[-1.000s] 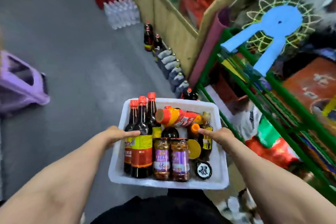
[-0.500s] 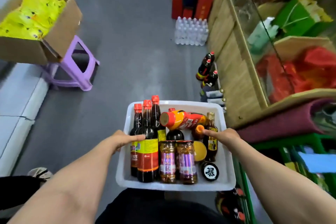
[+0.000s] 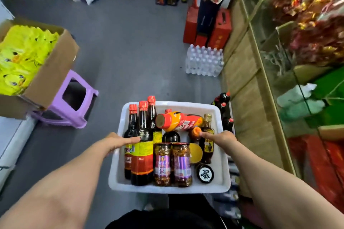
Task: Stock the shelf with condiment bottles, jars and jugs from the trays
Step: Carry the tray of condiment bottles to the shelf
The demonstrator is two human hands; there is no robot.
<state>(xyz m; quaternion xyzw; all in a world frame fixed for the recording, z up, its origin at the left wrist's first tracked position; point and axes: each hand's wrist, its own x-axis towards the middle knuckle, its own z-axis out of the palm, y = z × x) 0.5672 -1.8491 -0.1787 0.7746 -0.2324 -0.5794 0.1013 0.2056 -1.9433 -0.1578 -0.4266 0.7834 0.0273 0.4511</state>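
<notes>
Each hand point(image 3: 119, 142) grips the tray point(image 3: 222, 156); purple stool point(image 3: 73, 101) probably near.

Only clearly legible mark: a white character 暴 on the round black lid point(image 3: 205, 173) lying flat in the near right corner of the white tray point(image 3: 219, 156). Front dark bottle point(image 3: 141, 147) has a yellow-and-red label with print too blurred to read; same for the two purple-labelled jars point(image 3: 172, 163). Lettering on the tipped orange bottle point(image 3: 179, 121) is also unreadable.
</notes>
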